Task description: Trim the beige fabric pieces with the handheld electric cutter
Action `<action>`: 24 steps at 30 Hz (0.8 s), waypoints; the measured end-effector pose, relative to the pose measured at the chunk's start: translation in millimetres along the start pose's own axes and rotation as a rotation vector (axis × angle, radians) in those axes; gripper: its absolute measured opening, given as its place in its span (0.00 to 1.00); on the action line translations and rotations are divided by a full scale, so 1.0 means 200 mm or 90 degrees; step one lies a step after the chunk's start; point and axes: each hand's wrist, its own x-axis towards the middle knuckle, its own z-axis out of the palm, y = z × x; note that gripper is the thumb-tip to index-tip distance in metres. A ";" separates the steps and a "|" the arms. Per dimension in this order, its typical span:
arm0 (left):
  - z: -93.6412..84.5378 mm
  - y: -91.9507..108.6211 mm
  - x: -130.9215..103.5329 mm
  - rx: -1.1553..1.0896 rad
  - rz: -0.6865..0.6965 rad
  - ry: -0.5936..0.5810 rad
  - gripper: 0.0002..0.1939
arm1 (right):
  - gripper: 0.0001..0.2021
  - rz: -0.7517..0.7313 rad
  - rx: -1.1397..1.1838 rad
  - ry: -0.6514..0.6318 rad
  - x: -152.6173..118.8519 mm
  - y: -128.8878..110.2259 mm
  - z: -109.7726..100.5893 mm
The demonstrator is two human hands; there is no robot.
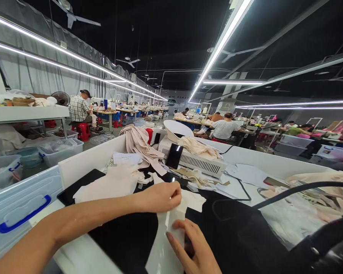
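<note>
A long glossy white strip, like film or backing paper, runs across the black work surface toward me. My left hand is closed in a pinch over the strip's far end; what its fingertips hold is hidden. My right hand rests on the nearer part of the strip, with thumb and forefinger apart and touching it. A cream fabric piece lies just beyond the hands. Left of them spreads a larger pale fabric piece, partly over a dark flat panel.
A vented white machine carries cream fabric. Before it stands a black phone. Draped beige cloth hangs behind left. A black cable arches at right over a clear plastic bag. A blue-handled bin borders the left.
</note>
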 end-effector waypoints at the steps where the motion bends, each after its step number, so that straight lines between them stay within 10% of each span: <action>1: -0.03 -0.01 0.03 -0.025 -0.016 0.030 0.06 | 0.22 0.029 -0.001 -0.035 0.05 0.00 0.00; 9: -0.11 -0.19 0.21 -0.165 -0.127 0.190 0.05 | 0.30 0.129 -0.024 0.061 0.46 0.09 -0.16; 18: -0.01 -0.37 0.23 -0.149 -0.177 0.211 0.12 | 0.34 0.175 -0.033 0.109 0.70 0.24 -0.28; 24: 0.02 -0.44 0.20 -0.028 -0.197 0.155 0.10 | 0.20 0.152 -0.101 0.091 0.85 0.40 -0.29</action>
